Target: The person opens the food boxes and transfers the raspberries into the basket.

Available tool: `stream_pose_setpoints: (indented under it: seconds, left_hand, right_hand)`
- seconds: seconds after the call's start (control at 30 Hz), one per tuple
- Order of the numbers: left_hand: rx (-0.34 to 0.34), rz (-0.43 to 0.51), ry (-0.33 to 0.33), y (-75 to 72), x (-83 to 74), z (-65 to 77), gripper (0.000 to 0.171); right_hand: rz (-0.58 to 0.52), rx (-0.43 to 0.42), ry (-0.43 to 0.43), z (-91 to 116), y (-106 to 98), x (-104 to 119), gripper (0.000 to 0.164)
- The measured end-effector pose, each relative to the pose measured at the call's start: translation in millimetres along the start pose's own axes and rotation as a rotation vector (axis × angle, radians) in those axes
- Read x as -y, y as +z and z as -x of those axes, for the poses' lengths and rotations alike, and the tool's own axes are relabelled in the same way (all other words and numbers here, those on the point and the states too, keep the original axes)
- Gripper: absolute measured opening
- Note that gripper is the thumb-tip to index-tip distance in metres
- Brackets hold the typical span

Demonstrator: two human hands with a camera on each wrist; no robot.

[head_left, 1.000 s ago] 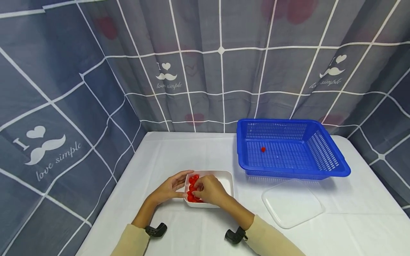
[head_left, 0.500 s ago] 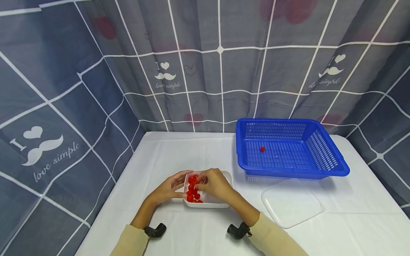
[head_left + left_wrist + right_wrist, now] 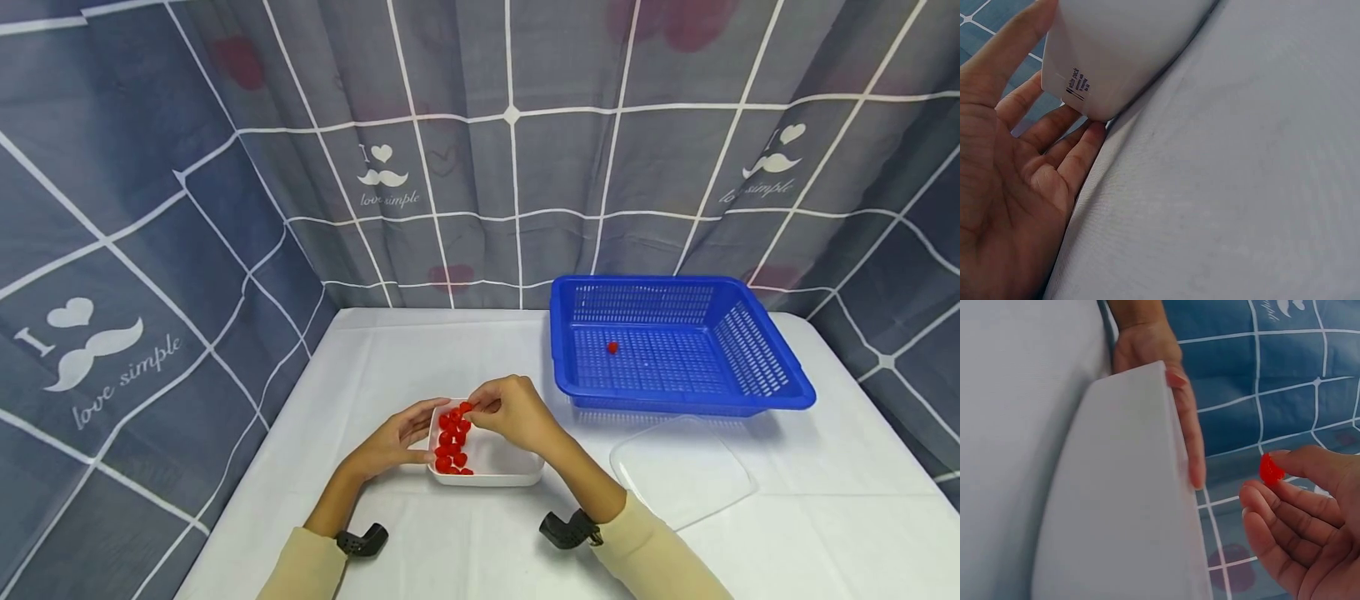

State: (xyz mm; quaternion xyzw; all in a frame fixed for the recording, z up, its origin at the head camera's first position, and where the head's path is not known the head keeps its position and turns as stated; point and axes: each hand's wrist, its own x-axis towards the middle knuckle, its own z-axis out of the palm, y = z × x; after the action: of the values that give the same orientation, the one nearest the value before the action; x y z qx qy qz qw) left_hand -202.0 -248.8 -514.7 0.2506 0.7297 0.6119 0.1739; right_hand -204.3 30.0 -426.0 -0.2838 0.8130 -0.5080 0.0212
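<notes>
A shallow white plastic box [image 3: 495,480] stands on the table, with several small red berry-like pieces [image 3: 445,463] gathered along its left side. Around the box's left end my left hand [image 3: 386,442] holds it, thumb at the near part and fingers toward the far corner. In the left wrist view, fingertips touch the box wall [image 3: 1125,56]. My right hand [image 3: 517,412] is over the far rim, pinching one red berry-like piece [image 3: 1270,469] between thumb and index finger. Its surface looks bumpy; the exact kind is unclear.
A blue perforated basket [image 3: 686,402] stands at the back right with one red piece [image 3: 612,347] inside. A clear lid [image 3: 686,471] lies flat in front of it. A grey-blue checked curtain [image 3: 480,183] hangs behind and beside the white-covered table [image 3: 435,350].
My right hand has lifted from inside the box toward its far rim, carrying a red piece. The left hand stays at the box's left end.
</notes>
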Motion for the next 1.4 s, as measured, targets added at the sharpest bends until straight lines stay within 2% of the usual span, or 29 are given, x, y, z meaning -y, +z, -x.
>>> stream_pose_setpoints:
  seconds: [0.17,0.37,0.53,0.7,0.83,1.13,1.27,1.4]
  left_hand:
    - [-0.004,-0.008,-0.02,2.2,0.5,3.4,0.081]
    - [-0.017,-0.001,-0.032,4.0,-1.2,2.4,0.081]
    - [-0.018,0.015,-0.019,4.0,-1.4,1.0,0.081]
    - [-0.026,0.018,-0.033,3.4,0.0,0.9,0.082]
    - [-0.023,0.017,-0.033,2.1,1.4,0.2,0.082]
    - [-0.024,-0.002,-0.032,1.0,-0.6,0.5,0.082]
    - [-0.025,-0.018,-0.028,-0.5,-0.2,-0.6,0.082]
    - [-0.013,0.005,-0.013,-1.0,0.3,-1.6,0.082]
  right_hand:
    - [-0.059,-0.006,0.019,3,-6,4,0.008]
    - [-0.062,-0.067,-0.003,6,-20,12,0.011]
    - [-0.072,-0.067,-0.016,11,-31,16,0.013]
    - [-0.052,-0.08,-0.021,15,-47,21,0.013]
    - [-0.051,-0.095,0.008,20,-64,23,0.014]
    - [-0.014,-0.135,0.08,31,-105,11,0.016]
    - [0.002,-0.153,0.094,36,-121,5,0.017]
    - [-0.002,-0.164,0.095,39,-134,-4,0.019]
